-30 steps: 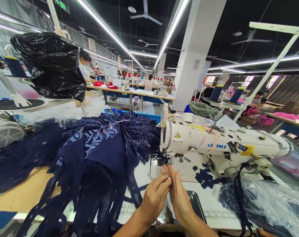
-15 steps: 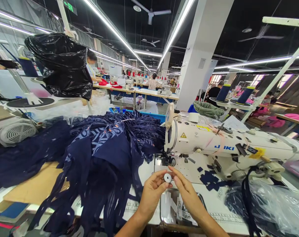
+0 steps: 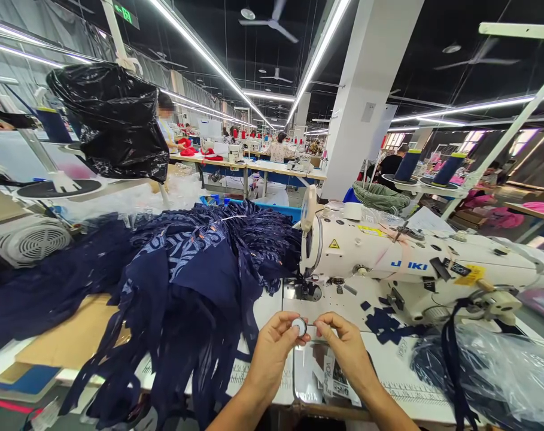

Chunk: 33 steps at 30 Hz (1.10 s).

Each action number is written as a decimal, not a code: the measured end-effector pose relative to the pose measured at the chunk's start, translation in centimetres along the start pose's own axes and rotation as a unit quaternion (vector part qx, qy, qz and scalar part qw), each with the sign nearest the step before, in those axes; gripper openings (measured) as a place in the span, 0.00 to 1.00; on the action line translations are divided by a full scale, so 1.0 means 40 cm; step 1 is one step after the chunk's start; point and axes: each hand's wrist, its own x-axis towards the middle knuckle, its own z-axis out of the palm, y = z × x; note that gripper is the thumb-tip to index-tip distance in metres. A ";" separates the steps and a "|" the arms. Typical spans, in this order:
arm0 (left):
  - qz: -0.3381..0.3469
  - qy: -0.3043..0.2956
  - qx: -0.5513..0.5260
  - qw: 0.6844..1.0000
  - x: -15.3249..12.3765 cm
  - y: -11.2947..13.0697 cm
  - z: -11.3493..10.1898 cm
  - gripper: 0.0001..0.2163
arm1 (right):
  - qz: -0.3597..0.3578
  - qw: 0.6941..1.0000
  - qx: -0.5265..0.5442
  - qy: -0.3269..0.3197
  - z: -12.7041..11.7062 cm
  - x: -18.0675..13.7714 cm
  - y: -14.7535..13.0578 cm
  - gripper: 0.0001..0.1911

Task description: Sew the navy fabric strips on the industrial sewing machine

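Obs: bobbin (image 3: 299, 326) half covered by the fingertips of left hand (image 3: 272, 353); its winding is too small to resolve. Thumb and finger of right hand (image 3: 349, 350) pinched, anything between them too fine to see. Both forearms cut by bottom edge. Right end of machine (image 3: 388, 257) and bag (image 3: 500, 371) run off frame. Needle not resolvable. Distant workers (image 3: 278, 146) too small to tell.

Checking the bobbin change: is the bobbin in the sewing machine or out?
Out: the bobbin is pinched by the left hand in front of the sewing machine, with the right hand close beside it.
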 end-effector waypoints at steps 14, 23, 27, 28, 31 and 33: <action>-0.029 0.017 -0.004 0.999 -0.001 -0.001 -0.016 0.19 | -0.006 0.998 -0.043 -0.047 0.004 -0.028 0.043 0.18; -0.006 0.016 0.028 0.999 -0.005 -0.007 -0.024 0.17 | -0.034 0.995 -0.088 -0.042 0.015 -0.037 0.031 0.17; 0.013 -0.007 0.050 0.999 -0.009 -0.007 -0.021 0.16 | -0.077 0.990 -0.117 -0.019 0.026 -0.047 0.019 0.17; 0.020 -0.010 0.058 0.998 -0.009 -0.007 -0.020 0.16 | -0.087 0.988 -0.124 -0.017 0.028 -0.049 0.018 0.17; 0.029 -0.012 0.080 0.996 -0.011 -0.007 -0.018 0.17 | -0.098 0.985 -0.140 -0.020 0.030 -0.052 0.019 0.16; 0.027 -0.009 0.086 0.996 -0.014 -0.008 -0.017 0.16 | -0.091 0.986 -0.141 -0.021 0.029 -0.049 0.025 0.17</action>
